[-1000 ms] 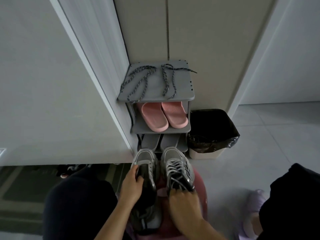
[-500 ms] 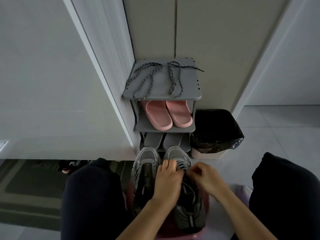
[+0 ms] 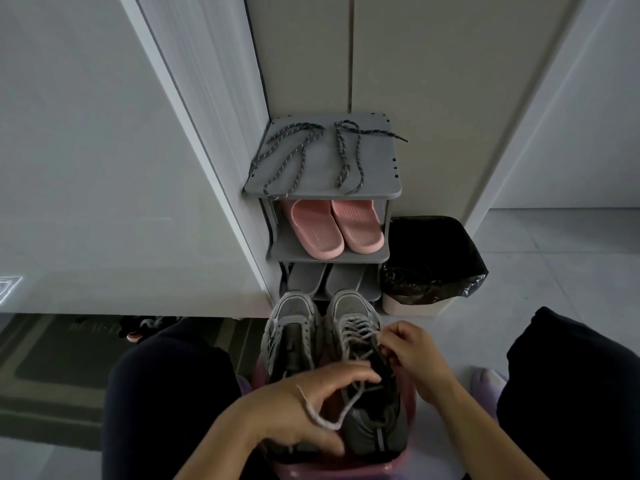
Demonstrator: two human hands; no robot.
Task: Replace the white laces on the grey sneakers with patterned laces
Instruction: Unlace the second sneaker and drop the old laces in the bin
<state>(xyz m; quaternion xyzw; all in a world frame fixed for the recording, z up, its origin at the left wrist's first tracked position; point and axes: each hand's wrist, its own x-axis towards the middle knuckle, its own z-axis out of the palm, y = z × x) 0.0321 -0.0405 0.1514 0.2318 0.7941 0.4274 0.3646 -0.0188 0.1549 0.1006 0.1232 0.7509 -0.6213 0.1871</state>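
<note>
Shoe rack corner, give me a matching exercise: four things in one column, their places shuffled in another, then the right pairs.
Things
1. patterned laces
2. pink slippers
3. grey sneakers
4. black-lined bin

Places
A. middle shelf
B. floor, right of the rack
C. top shelf
D. on the pink stool

Pairs: 1-C, 2-A, 3-D, 4-B.

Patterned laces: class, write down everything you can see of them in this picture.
Two patterned laces, dark cord flecked with light, braided-looking, lie loose on the grey shoe rack's top shelf. Each is folded into a long loop, and they lie side by side. One end of the right lace pokes past the shelf's right edge. Only the shelf touches them.
</note>
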